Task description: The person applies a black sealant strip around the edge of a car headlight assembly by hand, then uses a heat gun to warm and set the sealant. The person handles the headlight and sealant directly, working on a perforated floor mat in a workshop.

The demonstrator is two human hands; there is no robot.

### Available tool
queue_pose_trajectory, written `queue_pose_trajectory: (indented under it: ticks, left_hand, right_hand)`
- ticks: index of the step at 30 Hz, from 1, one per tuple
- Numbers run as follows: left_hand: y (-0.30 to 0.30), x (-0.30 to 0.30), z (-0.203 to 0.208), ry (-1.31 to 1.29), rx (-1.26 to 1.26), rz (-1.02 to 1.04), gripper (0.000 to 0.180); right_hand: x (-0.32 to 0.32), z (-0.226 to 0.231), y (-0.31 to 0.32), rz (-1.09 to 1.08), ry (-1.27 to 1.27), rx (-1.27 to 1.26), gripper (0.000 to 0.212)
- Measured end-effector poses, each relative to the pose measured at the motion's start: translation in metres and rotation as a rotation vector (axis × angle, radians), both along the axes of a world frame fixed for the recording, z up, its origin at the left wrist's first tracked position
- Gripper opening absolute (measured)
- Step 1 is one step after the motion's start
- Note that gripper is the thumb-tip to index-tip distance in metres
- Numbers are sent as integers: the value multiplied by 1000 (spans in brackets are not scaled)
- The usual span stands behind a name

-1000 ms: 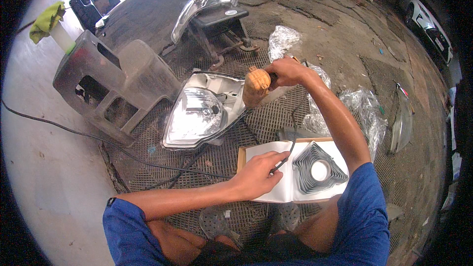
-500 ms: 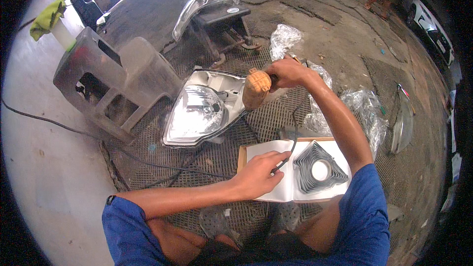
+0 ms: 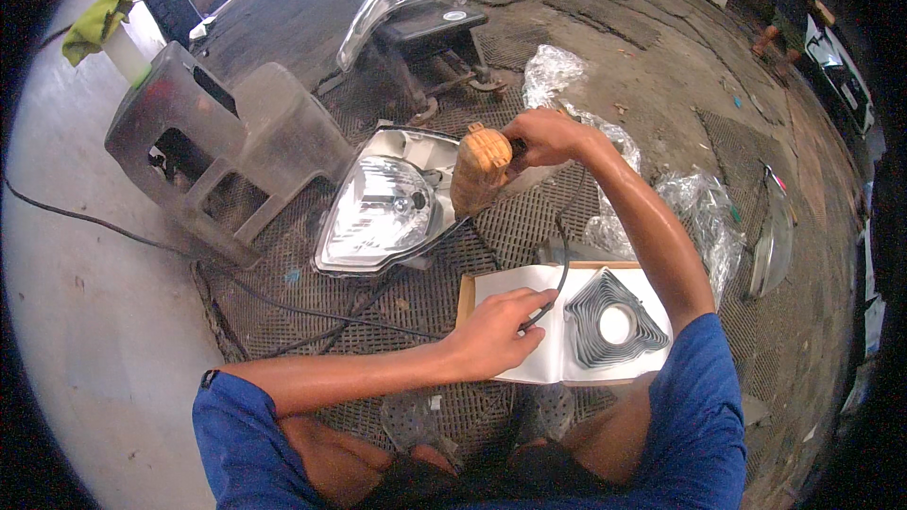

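Note:
My right hand (image 3: 548, 137) grips a worn orange heat gun (image 3: 484, 162) by its handle, its ribbed rear end facing me. The tool's body stands over the right edge of a headlight housing (image 3: 373, 217) with a bright reflector, lying on the mat. From the tool a black power cord (image 3: 565, 244) hangs down to my left hand (image 3: 503, 326), which pinches it between thumb and fingers. Just right of that hand, an open cardboard box (image 3: 466, 297) lined with white paper holds a flat coil of black sealant strip (image 3: 597, 345).
A clear headlight lens (image 3: 364, 14) rests on a small dark stool (image 3: 430, 33) at the back. Two grey plastic stools (image 3: 255, 146) stand to the left. Crumpled clear plastic wrap (image 3: 694, 217) and another lens (image 3: 775, 241) lie at right. The cord crosses the mat leftward.
The heat gun has shifted slightly left over the headlight housing, its body turned a little. My left hand stays on the cord. The whole view has tilted slightly.

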State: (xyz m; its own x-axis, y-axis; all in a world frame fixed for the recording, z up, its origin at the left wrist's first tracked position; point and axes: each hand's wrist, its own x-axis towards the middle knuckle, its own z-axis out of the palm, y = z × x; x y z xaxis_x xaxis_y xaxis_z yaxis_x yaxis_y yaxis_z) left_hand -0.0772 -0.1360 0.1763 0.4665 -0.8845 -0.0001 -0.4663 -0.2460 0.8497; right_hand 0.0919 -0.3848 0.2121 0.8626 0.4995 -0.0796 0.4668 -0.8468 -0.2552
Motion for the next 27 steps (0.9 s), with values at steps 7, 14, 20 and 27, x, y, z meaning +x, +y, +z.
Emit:
queue_pose_trajectory:
  ticks: [7, 14, 20, 27]
  left_hand:
    - [1, 0, 0, -10, -2, 11, 50]
    - [2, 1, 1, 0, -13, 15, 51]
    - [2, 0, -1, 9, -15, 18, 51]
    - [1, -1, 0, 44, -14, 18, 51]
  right_hand:
    - [2, -4, 3, 3, 3, 34, 46]
    - [0, -5, -1, -67, -21, -101, 44]
    - [0, -8, -1, -120, -98, -250, 40]
    - [-1, -12, 2, -33, -172, -274, 37]
